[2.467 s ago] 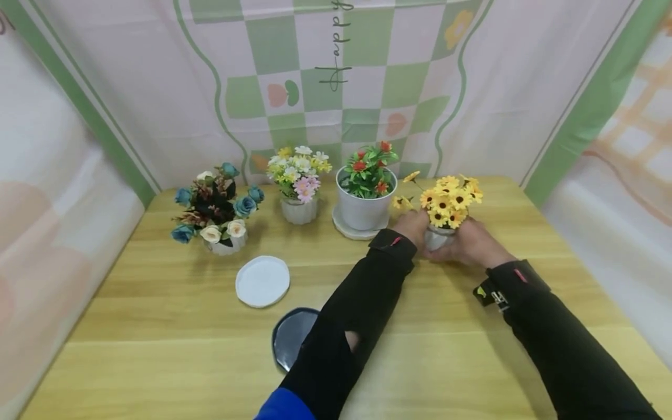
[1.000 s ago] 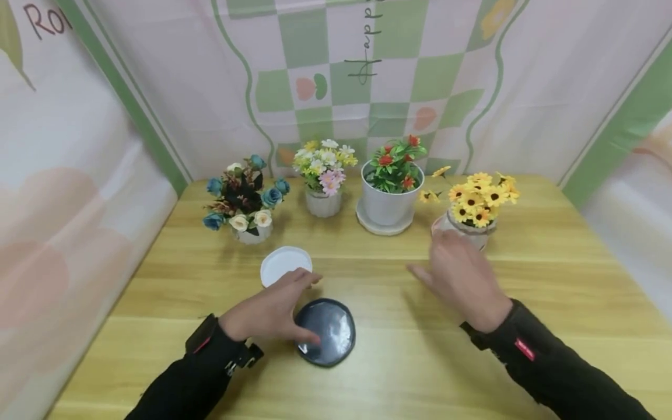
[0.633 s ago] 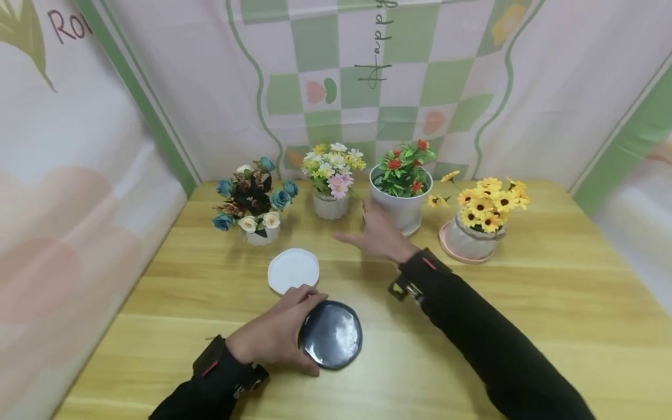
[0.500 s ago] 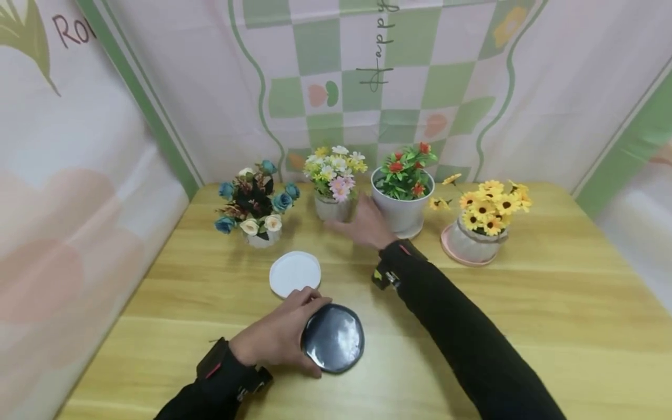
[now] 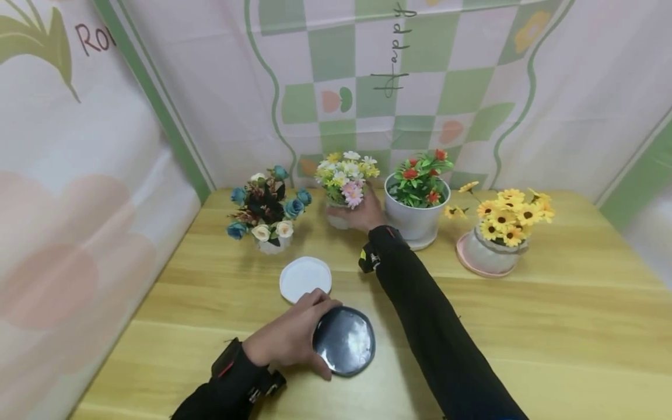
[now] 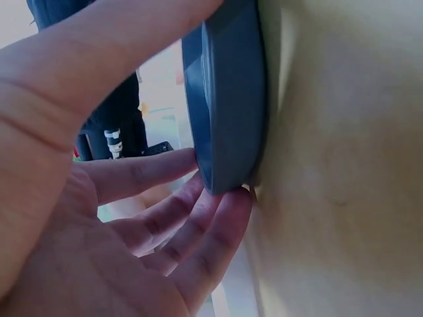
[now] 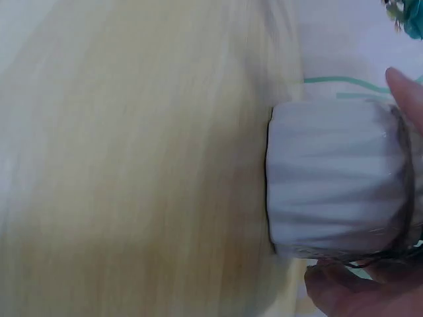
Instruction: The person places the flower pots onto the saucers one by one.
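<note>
My left hand (image 5: 291, 335) holds a dark, glossy saucer (image 5: 346, 341) by its left rim, thumb at the near side and fingers at the far side. In the left wrist view, fingertips press on the raised rim of the saucer (image 6: 234, 99), which sits at the tabletop. At the back, my right hand (image 5: 367, 213) grips a small whitish pot (image 5: 338, 220) of white, yellow and pink daisies (image 5: 349, 178). The right wrist view has the ribbed pot (image 7: 337, 178) between thumb and fingers; whether its base touches the wood I cannot tell.
A white saucer (image 5: 305, 280) lies just beyond my left hand. Blue and cream roses (image 5: 270, 210) stand left, a red-flowered plant in a white pot (image 5: 415, 224) right of my right hand. Farther right, yellow flowers (image 5: 509, 216) sit in a pot on a pink saucer (image 5: 464, 259).
My right hand left the yellow-flower pot, passed leftward in front of the red-flowered plant and took hold of the daisy pot. My left hand came to the dark saucer and grasped its rim.
</note>
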The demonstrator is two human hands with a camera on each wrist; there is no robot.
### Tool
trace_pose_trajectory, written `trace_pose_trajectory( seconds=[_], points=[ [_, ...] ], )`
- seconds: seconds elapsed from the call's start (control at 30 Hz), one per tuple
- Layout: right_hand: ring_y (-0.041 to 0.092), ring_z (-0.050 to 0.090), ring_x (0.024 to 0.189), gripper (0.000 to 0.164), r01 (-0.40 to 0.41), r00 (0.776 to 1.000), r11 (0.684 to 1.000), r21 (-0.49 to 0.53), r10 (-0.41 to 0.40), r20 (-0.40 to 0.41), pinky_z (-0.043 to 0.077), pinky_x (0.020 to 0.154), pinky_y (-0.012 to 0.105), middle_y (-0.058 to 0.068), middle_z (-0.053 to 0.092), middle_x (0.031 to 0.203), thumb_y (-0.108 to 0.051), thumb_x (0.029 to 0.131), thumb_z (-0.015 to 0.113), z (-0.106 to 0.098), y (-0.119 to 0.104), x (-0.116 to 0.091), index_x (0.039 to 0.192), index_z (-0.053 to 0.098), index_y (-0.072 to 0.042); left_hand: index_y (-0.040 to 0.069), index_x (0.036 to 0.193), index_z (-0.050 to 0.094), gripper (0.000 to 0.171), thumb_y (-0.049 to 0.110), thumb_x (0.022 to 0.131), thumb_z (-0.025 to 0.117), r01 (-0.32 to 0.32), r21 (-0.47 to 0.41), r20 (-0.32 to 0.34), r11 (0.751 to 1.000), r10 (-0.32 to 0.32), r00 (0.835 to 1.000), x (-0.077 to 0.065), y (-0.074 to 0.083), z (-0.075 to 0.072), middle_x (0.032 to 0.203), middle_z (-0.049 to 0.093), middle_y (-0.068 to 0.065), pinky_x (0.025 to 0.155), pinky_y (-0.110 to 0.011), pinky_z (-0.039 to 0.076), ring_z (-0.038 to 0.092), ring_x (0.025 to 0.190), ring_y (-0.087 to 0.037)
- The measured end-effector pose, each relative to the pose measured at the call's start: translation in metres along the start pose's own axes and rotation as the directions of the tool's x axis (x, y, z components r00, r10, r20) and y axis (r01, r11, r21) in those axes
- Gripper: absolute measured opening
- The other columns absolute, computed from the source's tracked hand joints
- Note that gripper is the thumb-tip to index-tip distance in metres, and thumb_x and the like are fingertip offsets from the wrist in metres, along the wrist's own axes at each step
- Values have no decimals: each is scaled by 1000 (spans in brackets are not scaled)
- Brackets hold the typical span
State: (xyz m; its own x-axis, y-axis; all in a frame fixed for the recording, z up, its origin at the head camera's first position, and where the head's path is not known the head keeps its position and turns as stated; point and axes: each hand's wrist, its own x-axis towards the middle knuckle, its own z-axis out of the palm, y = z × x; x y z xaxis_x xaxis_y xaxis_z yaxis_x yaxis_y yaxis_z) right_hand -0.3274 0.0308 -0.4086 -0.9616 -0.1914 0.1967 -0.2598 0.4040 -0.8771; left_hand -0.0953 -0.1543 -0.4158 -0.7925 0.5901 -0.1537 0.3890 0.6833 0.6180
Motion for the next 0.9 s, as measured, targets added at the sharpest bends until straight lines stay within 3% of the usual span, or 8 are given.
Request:
trace_pose_trajectory(
  seconds=[0.1,0.2,0.3,0.43,0.6,0.77,0.9],
  points=[
    [27,40,156,96,-35,999,991,129,32,23,31,131,41,9,45,166,-16,85,90,0,3,1,163,34,-11,11,152,52,106,36,63,103,5,-5,-2,1000,-5,1000,4,-1,-1,137,49,-2,108,-37,53,47,124,-17],
    [28,40,156,97,-77,997,981,176,71,42,31,131,42,10,43,168,-16,86,88,0,3,1,165,32,-11,11,151,53,104,36,63,103,7,-9,-12,1000,-7,1000,10,-3,-2,135,49,0,106,-38,53,47,122,-17],
    [29,44,154,94,-90,995,990,104,86,42,35,129,43,11,47,165,-21,86,89,-1,2,1,163,36,-11,9,149,53,104,35,62,103,-8,13,-22,1000,8,1000,16,-1,-6,134,51,-4,105,-40,54,48,122,-19],
    [32,55,144,89,-105,994,988,-115,107,17,45,121,45,15,58,155,-36,83,91,-5,0,-3,157,47,-10,6,146,55,104,34,59,104,-2,94,-21,996,4,1000,25,7,-13,133,53,-6,105,-39,54,50,121,-21],
    [34,56,142,91,-105,994,984,-142,109,18,46,120,47,17,58,155,-40,83,90,-8,0,-8,157,46,-10,6,145,55,103,37,59,104,49,214,2,976,-51,999,36,21,-17,135,53,-6,105,-36,53,50,121,-21],
    [33,49,148,102,-75,997,987,-143,79,25,39,126,46,14,51,161,-39,82,92,-12,0,-15,163,36,-13,5,146,54,105,37,60,104,81,228,11,970,-85,996,41,27,-15,136,52,-7,107,-38,53,50,123,-22],
    [33,48,150,103,-68,997,987,-145,74,35,38,126,46,14,50,162,-39,82,91,-14,-2,-21,164,35,-12,4,146,54,105,38,60,104,65,226,5,972,-68,998,40,25,-14,137,52,-9,107,-42,53,50,122,-24]
  ],
)
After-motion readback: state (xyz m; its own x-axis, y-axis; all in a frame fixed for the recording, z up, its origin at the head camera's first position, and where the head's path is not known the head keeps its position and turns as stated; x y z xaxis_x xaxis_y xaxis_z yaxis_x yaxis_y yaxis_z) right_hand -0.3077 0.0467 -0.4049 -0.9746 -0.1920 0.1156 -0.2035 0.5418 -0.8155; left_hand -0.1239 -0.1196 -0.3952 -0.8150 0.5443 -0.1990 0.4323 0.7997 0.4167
